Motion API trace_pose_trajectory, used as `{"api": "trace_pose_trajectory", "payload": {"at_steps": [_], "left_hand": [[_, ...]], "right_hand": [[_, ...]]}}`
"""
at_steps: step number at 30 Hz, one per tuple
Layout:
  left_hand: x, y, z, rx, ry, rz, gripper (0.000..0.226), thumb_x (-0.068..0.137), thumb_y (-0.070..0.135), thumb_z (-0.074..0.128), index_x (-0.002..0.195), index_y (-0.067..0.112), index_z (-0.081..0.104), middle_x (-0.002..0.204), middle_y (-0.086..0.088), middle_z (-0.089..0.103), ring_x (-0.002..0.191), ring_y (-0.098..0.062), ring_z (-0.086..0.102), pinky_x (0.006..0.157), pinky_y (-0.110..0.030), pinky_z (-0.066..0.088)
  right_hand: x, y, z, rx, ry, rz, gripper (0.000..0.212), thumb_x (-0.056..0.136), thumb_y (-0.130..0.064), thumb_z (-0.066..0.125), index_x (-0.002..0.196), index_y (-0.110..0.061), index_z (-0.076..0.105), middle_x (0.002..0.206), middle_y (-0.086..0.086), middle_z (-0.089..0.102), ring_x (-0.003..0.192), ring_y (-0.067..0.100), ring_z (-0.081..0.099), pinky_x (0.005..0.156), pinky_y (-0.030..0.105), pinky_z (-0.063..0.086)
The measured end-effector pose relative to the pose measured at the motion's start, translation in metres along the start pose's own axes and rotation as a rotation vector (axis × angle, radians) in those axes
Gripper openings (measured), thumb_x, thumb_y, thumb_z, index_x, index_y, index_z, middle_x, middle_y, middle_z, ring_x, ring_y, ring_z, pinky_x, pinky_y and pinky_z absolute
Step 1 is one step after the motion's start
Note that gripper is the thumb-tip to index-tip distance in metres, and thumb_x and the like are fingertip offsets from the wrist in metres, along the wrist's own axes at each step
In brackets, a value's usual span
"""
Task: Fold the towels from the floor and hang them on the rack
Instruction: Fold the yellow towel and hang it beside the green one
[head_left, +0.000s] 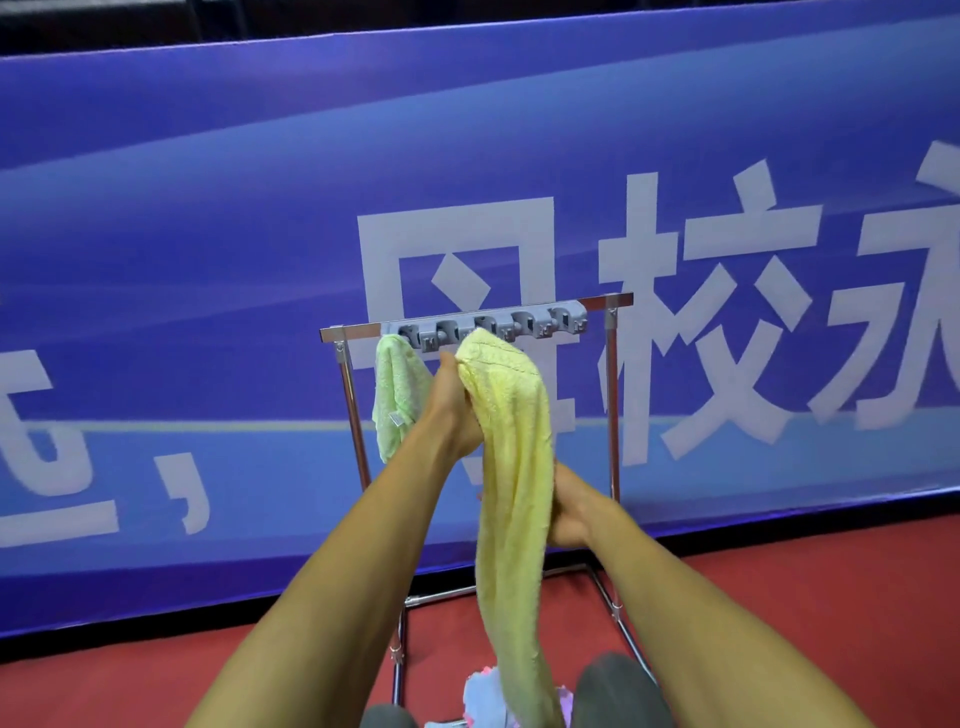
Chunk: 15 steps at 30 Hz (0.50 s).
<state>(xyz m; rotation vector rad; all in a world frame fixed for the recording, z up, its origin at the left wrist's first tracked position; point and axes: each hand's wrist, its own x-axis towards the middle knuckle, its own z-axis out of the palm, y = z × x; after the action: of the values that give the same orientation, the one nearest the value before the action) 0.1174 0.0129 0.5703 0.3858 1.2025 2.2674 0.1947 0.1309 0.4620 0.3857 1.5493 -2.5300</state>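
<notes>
A wide blue banner (208, 234) fills most of the view as a backdrop, standing upright along the far edge of the red floor (805, 597). Large white characters (727, 312) run across it, with a white comma (189, 488) lower left; they are slightly blurred. A paler blue band (130, 457) crosses the banner's lower part, and darker diagonal streaks shade its upper part. Above the banner's top edge lies a dark strip (156, 21), too dim to make out. At the bottom edge sit two dark grey rounded shapes (618, 691), cropped; what they are cannot be told.
</notes>
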Motion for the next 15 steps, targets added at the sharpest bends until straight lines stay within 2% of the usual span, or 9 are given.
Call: {"api": "trace_pose_trajectory", "payload": {"at_steps": [2, 3, 5, 6, 8, 9, 11, 14, 15], "left_hand": [[0.002, -0.002, 0.001, 0.066, 0.015, 0.014, 0.083, 0.1, 0.069, 0.017, 0.136, 0.007, 0.058, 0.122, -0.021, 0.07, 0.112, -0.034, 0.067, 0.094, -0.047, 0.055], [0.001, -0.004, 0.001, 0.145, 0.028, 0.021, 0.082, 0.098, 0.071, 0.02, 0.136, 0.009, 0.058, 0.123, -0.018, 0.07, 0.113, -0.032, 0.067, 0.094, -0.046, 0.055], [0.0, -0.008, -0.006, 0.371, 0.033, 0.005, 0.08, 0.096, 0.073, 0.031, 0.137, 0.01, 0.057, 0.125, -0.015, 0.07, 0.113, -0.028, 0.068, 0.099, -0.046, 0.053], [-0.002, -0.01, -0.012, 0.485, -0.002, -0.021, 0.079, 0.094, 0.073, 0.039, 0.136, 0.009, 0.057, 0.123, -0.014, 0.07, 0.11, -0.026, 0.068, 0.101, -0.046, 0.052], [-0.012, -0.013, -0.021, 0.661, -0.121, -0.121, 0.073, 0.091, 0.068, 0.055, 0.131, 0.008, 0.059, 0.116, -0.013, 0.071, 0.104, -0.025, 0.068, 0.101, -0.048, 0.052], [-0.016, -0.014, -0.025, 0.679, -0.188, -0.178, 0.065, 0.091, 0.064, 0.06, 0.127, 0.01, 0.062, 0.115, -0.013, 0.07, 0.104, -0.026, 0.067, 0.102, -0.048, 0.052], [-0.023, -0.015, -0.028, 0.574, -0.25, -0.237, 0.055, 0.092, 0.057, 0.063, 0.121, 0.01, 0.066, 0.114, -0.013, 0.071, 0.105, -0.027, 0.068, 0.104, -0.045, 0.051], [-0.017, -0.016, -0.027, 0.522, -0.162, -0.15, 0.053, 0.092, 0.054, 0.064, 0.12, 0.009, 0.068, 0.11, -0.011, 0.075, 0.104, -0.028, 0.071, 0.105, -0.048, 0.05], [-0.014, -0.015, -0.026, 0.592, -0.129, -0.104, 0.054, 0.092, 0.054, 0.065, 0.121, 0.009, 0.068, 0.112, -0.012, 0.075, 0.105, -0.029, 0.071, 0.104, -0.05, 0.051]], "right_hand": [[0.003, -0.002, 0.006, 0.005, 0.052, -0.029, 0.028, 0.097, -0.034, 0.06, 0.091, -0.008, 0.067, 0.079, 0.013, 0.066, 0.068, 0.031, 0.067, 0.075, 0.042, 0.058], [0.006, -0.009, 0.011, -0.014, 0.084, -0.054, 0.024, 0.098, -0.03, 0.055, 0.083, -0.012, 0.06, 0.064, 0.007, 0.057, 0.049, 0.023, 0.055, 0.059, 0.033, 0.051], [0.009, -0.032, 0.022, -0.101, 0.207, -0.128, 0.018, 0.092, -0.028, 0.059, 0.079, -0.02, 0.05, 0.057, 0.001, 0.04, 0.039, 0.013, 0.032, 0.043, 0.023, 0.032], [0.011, -0.048, 0.027, -0.143, 0.253, -0.151, 0.018, 0.088, -0.029, 0.063, 0.079, -0.021, 0.05, 0.057, 0.001, 0.039, 0.04, 0.013, 0.031, 0.041, 0.022, 0.031], [0.014, -0.079, 0.036, -0.297, 0.274, -0.163, 0.015, 0.084, -0.026, 0.067, 0.079, -0.016, 0.057, 0.058, 0.006, 0.047, 0.044, 0.017, 0.045, 0.043, 0.025, 0.04], [0.012, -0.092, 0.043, -0.393, 0.267, -0.148, 0.012, 0.081, -0.019, 0.067, 0.084, -0.009, 0.061, 0.063, 0.01, 0.054, 0.051, 0.022, 0.054, 0.05, 0.03, 0.049], [0.012, -0.115, 0.053, -0.569, 0.286, -0.131, 0.028, 0.068, -0.01, 0.065, 0.095, -0.001, 0.064, 0.079, 0.018, 0.063, 0.068, 0.03, 0.065, 0.064, 0.042, 0.056], [-0.001, -0.134, 0.068, -0.753, 0.365, -0.174, 0.028, 0.085, -0.017, 0.061, 0.106, 0.001, 0.068, 0.093, 0.02, 0.072, 0.071, 0.033, 0.072, 0.061, 0.043, 0.061], [-0.008, -0.138, 0.07, -0.876, 0.432, -0.201, 0.028, 0.093, -0.022, 0.057, 0.107, -0.001, 0.067, 0.098, 0.02, 0.072, 0.078, 0.034, 0.073, 0.068, 0.045, 0.063]]}}
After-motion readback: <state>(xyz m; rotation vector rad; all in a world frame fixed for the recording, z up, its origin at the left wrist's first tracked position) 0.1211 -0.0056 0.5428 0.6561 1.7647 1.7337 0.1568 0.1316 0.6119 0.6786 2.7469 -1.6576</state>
